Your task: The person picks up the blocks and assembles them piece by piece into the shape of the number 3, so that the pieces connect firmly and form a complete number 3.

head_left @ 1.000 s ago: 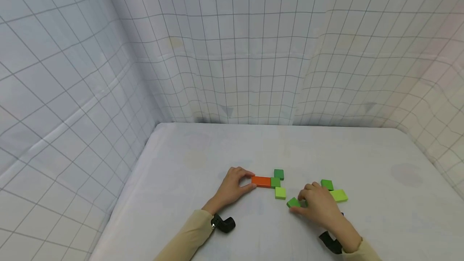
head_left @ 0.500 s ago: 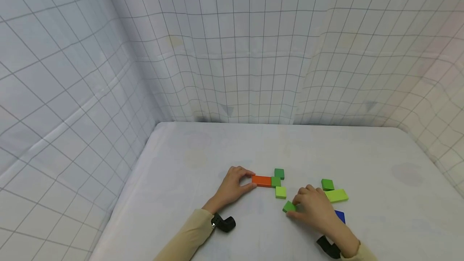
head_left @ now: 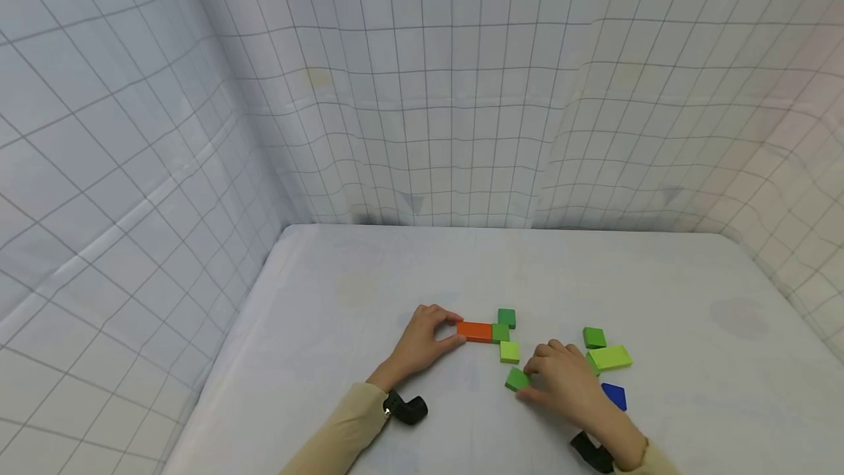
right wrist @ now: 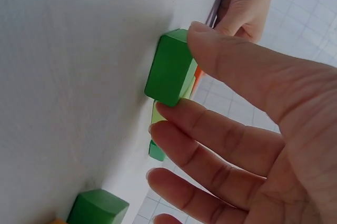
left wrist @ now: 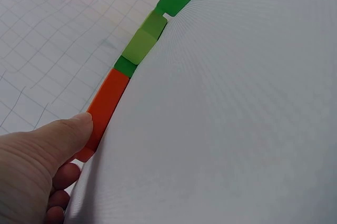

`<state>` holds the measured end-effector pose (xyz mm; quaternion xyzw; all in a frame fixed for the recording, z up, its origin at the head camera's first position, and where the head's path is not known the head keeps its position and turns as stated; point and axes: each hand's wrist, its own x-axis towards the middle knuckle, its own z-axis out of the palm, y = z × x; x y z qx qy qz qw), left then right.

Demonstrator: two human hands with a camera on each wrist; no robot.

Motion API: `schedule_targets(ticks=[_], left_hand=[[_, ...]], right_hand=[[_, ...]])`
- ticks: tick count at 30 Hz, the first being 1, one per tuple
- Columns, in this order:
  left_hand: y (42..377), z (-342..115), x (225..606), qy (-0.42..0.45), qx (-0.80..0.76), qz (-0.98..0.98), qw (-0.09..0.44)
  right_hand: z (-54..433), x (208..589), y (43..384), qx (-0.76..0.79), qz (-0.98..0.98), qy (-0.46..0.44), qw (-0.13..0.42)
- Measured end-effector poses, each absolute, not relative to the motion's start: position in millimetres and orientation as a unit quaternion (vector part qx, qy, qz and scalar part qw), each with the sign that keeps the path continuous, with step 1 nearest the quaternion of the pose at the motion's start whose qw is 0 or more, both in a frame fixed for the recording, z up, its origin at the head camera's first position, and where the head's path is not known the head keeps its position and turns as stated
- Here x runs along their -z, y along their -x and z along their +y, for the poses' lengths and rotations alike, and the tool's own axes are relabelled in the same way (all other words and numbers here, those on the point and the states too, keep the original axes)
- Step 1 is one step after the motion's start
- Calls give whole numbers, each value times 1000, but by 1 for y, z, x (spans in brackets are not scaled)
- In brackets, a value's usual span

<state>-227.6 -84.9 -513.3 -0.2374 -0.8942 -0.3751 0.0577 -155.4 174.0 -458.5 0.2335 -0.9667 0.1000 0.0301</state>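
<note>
Head view, lower middle of the frame: left hand (head_left: 422, 343) had its thumb and fingers apart only by the width of an orange-red block (head_left: 475, 332), pinching that block's left end where it lay on the white table (head_left: 369, 270). A small green block (head_left: 500, 333) butted against its right end; a darker green block (head_left: 506, 318) sat just above that, a lime block (head_left: 509, 352) just below. Right hand (head_left: 560, 380), lower right of centre, pinched a tilted green block (head_left: 517, 380) between thumb and forefinger, other fingers loosely bent (clearest from the right wrist; whether the block touched the cloth, I could not tell). Farther right lay a yellow-green oblong (head_left: 609, 358), with a square green block (head_left: 593, 337) above it and a blue block (head_left: 615, 396) below.
</note>
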Motion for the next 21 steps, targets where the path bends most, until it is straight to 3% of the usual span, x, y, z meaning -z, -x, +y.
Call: schedule_targets(ticks=[21], left_hand=[[226,-86,512,240,378,-892,61]], right_hand=[[170,463,158,-106,-962,-245,66]])
